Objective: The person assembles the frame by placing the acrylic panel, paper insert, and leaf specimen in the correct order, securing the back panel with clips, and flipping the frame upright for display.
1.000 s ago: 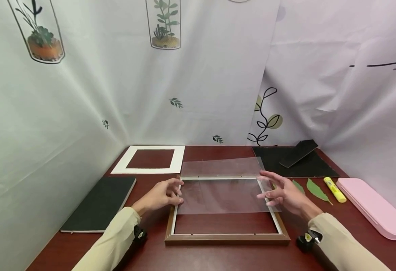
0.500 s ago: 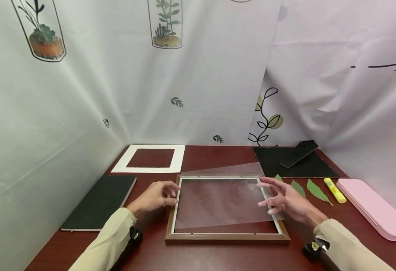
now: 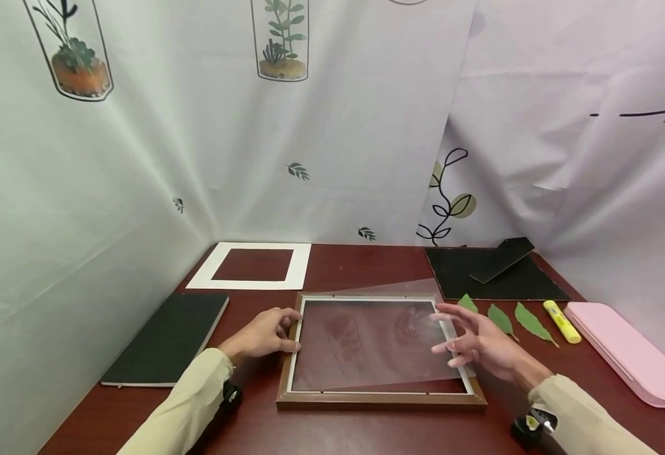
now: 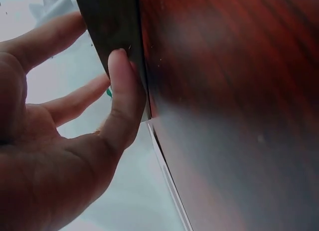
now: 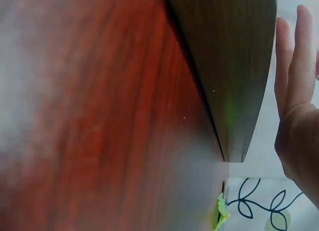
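A brown picture frame [image 3: 380, 402] with a pale inner lip lies on the table in front of me. Across its opening rests a clear sheet [image 3: 360, 347], slightly skewed. The sheet overhangs the far rail and the right rail. My left hand [image 3: 261, 333] is at the left rail; in the left wrist view its thumb lies on the frame's side [image 4: 107, 26], with fingers on the other edge. My right hand [image 3: 482, 344] reaches over the right rail, fingers spread above the sheet's right part; contact is unclear. In the right wrist view its fingers [image 5: 301, 56] look extended.
A white mat board [image 3: 298, 265] and dark notebook [image 3: 167, 338] lie left. At the back right is a black backing board [image 3: 446, 272] with a stand. Leaves [image 3: 533, 322], a yellow glue stick [image 3: 562, 321] and a pink case [image 3: 628, 347] are right.
The clear sheet has slid toward me over the frame and tilted slightly. My left hand has left the sheet's edge and come to the left rail. My right hand has shifted slightly nearer me.
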Demonstrator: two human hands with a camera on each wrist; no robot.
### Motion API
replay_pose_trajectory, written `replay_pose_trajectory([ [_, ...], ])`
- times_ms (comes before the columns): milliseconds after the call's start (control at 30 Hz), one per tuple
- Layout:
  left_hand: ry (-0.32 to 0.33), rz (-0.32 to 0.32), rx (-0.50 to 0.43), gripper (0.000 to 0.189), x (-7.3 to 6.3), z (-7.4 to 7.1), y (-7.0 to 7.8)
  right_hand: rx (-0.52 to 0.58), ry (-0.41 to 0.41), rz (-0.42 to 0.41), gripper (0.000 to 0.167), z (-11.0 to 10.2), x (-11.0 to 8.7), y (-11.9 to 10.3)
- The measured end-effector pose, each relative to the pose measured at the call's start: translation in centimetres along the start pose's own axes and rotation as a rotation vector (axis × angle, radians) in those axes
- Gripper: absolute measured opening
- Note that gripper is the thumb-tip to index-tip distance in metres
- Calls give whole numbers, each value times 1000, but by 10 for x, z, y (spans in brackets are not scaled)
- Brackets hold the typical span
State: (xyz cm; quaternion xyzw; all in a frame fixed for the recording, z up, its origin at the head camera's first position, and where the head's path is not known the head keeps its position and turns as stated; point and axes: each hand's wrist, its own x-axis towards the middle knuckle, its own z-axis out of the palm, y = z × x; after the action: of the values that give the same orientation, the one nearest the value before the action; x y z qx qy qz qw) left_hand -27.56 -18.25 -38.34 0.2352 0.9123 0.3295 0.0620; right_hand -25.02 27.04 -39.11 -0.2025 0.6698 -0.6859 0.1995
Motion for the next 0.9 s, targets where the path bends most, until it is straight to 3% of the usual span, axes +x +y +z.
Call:
replay_pose_trajectory([
  [300,-23,44,53,54,0,-1,0,9,-32,-14,66,2,-3,3],
  [900,-63,33,71,65,1,-3,4,14,-33,19,70,2,-9,2],
])
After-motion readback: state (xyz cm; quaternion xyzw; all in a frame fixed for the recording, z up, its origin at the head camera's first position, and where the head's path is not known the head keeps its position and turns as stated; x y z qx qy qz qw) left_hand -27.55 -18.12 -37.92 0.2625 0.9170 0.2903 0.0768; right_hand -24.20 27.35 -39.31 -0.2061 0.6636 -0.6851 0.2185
